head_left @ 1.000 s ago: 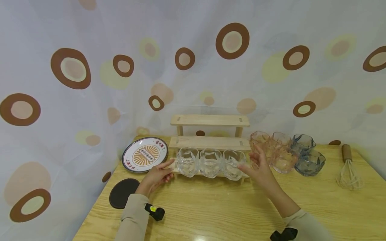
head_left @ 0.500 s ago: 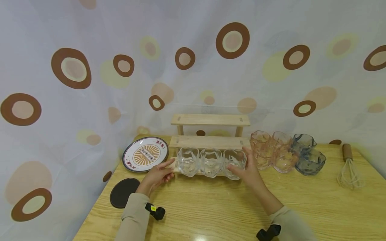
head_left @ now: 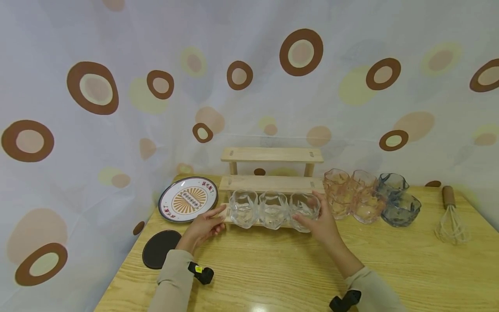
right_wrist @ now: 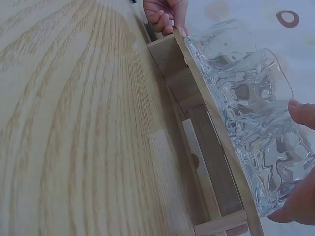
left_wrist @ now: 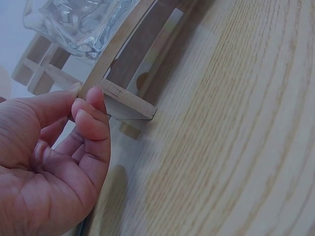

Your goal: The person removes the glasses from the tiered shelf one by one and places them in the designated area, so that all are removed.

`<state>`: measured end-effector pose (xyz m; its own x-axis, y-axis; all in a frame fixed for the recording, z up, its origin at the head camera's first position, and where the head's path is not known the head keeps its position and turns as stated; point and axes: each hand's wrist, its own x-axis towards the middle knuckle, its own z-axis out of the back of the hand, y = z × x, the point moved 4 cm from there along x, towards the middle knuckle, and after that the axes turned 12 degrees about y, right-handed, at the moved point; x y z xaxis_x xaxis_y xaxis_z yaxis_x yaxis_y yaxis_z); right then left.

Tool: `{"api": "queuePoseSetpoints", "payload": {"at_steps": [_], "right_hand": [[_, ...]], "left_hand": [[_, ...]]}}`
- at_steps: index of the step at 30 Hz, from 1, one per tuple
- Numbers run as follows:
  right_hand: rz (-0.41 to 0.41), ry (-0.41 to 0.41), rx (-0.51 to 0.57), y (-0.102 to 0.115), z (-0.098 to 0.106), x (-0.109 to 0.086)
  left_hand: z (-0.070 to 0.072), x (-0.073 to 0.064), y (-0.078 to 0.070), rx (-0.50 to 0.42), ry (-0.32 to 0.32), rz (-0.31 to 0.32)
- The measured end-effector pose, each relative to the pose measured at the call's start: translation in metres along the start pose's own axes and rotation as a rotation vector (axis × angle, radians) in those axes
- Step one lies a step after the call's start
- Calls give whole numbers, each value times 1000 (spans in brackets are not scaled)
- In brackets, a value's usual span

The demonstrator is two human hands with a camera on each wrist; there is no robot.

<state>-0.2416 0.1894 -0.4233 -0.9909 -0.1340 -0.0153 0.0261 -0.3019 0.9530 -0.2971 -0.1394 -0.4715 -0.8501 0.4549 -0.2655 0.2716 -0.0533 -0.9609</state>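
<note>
in the head view, the right hand [head_left: 324, 223] has closed in on the right-hand clear, faceted glass cup [head_left: 306, 204]; a second ago its fingers stood off the cup's far side, and now thumb and fingers clasp it. that cup sits on the lowest shelf of the pale wooden three-tier rack [head_left: 272, 154], in a row with the left-hand clear cup [head_left: 244, 209] and the middle clear cup [head_left: 273, 210]. (the pink-tinted glass cups [head_left: 367, 207] and blue-tinted glass cups [head_left: 400, 212] stay on the wood-grain worktop [head_left: 265, 268].) it looks as if the end cup is now under control.

in the left wrist view, the left hand [left_wrist: 64, 152] pinches the shelf's left end, apparently steadying the rack.

in the right wrist view, the right hand's fingertips [right_wrist: 296, 106] lie on two sides of the end cup, whose base appears to rest on the shelf.
</note>
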Motion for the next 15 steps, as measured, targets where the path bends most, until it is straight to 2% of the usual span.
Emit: {"api": "queuePoseSetpoints", "payload": {"at_steps": [10,15], "right_hand": [[-64,-18,-30,-6,25,-14],[-74,-65,-75,-9,43,-23]], "left_hand": [[-1,1,1,0,-5,-3],[-2,-1,-2,-2,-2,0]]}}
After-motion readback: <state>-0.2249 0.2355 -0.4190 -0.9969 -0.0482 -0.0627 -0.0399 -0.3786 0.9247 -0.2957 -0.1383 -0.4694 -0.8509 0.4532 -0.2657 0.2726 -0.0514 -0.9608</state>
